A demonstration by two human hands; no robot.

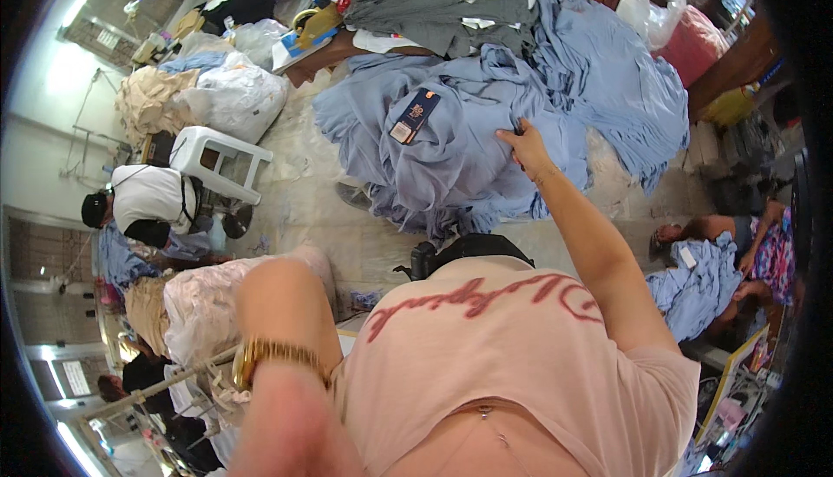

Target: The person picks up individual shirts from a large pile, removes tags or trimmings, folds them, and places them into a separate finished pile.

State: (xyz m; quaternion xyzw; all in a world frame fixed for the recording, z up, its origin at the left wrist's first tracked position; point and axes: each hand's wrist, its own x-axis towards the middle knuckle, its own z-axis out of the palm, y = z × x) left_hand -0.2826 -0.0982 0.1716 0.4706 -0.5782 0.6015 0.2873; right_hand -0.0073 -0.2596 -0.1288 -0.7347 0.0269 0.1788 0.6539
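Observation:
My right hand (529, 151) reaches out over a heap of light blue garments (460, 147). Its fingers are closed around a small dark object (520, 127), whose kind I cannot make out, and the hand is at the cloth. To the left of that hand, a dark blue hang tag (414, 116) with a white label lies on the heap. My left hand (295, 425) is raised very near the camera at the lower left, blurred, with its fingers not visible. A gold watch band (282, 358) circles that wrist.
Dark grey garments (425, 0) with white labels are stacked beyond the blue heap. More blue garments (607, 69) drape at the right. A white plastic stool (221, 160) and filled bags (234, 95) stand at left. Co-workers are seated at left (152, 203) and right (764, 251).

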